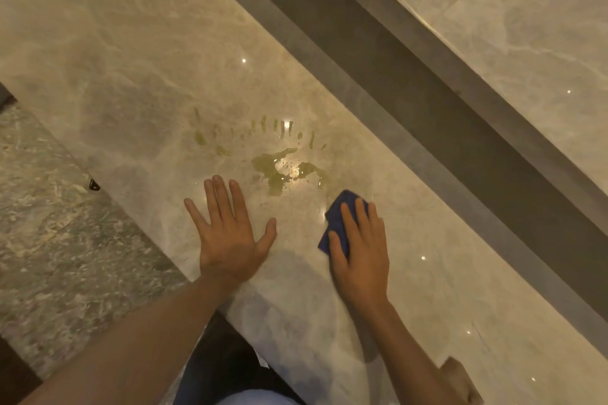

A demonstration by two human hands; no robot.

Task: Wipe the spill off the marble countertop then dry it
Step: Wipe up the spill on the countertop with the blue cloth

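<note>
A yellowish-green spill [279, 169] lies in a puddle on the beige marble countertop [131, 59], with streaks and droplets in an arc above it. My right hand [360, 250] presses a folded dark blue cloth [339, 220] flat on the marble, just right of and below the puddle; the straight fingers cover most of the cloth. My left hand [230, 233] rests flat on the counter with fingers spread, left of and below the spill, holding nothing.
A dark recessed strip [411, 85] runs diagonally behind the counter, with a marble wall surface [526, 26] beyond. The counter's front edge runs diagonally at the left, above speckled floor [49, 223]. A small brownish object [460, 378] sits at the lower right.
</note>
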